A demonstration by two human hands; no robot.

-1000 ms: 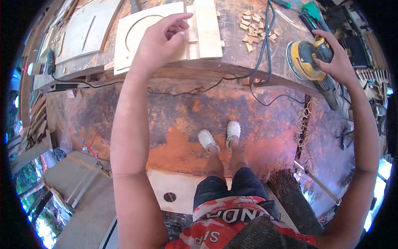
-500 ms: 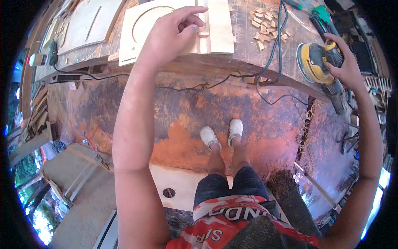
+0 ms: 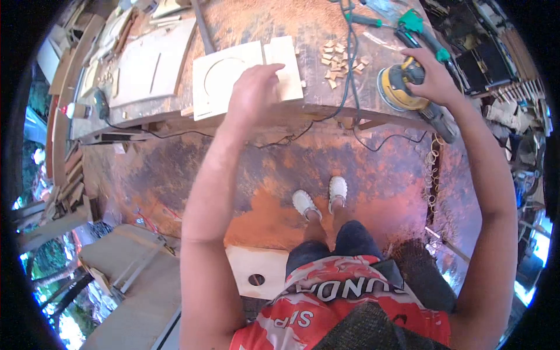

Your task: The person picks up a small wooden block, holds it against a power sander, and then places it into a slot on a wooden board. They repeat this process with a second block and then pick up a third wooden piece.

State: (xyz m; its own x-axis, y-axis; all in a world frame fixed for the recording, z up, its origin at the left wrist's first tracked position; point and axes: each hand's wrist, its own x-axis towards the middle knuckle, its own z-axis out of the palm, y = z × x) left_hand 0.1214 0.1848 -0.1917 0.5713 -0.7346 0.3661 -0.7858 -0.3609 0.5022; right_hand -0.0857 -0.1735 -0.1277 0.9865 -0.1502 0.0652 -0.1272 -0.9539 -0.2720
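My left hand [image 3: 255,93] hovers over or rests on a pale wooden board [image 3: 204,76], its index finger stretched out and its other fingers smeared by motion. Nothing shows in its grasp. A round groove is cut in the board, and a straight channel runs near its right side, partly hidden by the hand. My right hand [image 3: 434,76] is wrapped over the top of a yellow and black orbital sander [image 3: 396,87], which stands at the right end of the workbench [image 3: 245,23]. A dark dust canister or hose end [image 3: 441,123] juts from the sander past the bench edge.
Several small wood offcuts [image 3: 335,61] lie between the hands, with dark cables [image 3: 352,46] beside them. Green-handled tools [image 3: 429,41] lie behind the sander. Another grooved panel [image 3: 154,64] and a corded tool [image 3: 101,105] are on the left.
The view has shifted, showing more of the bench top. My left hand has pulled back over the board and blurs with motion. My right hand stays on the sander.
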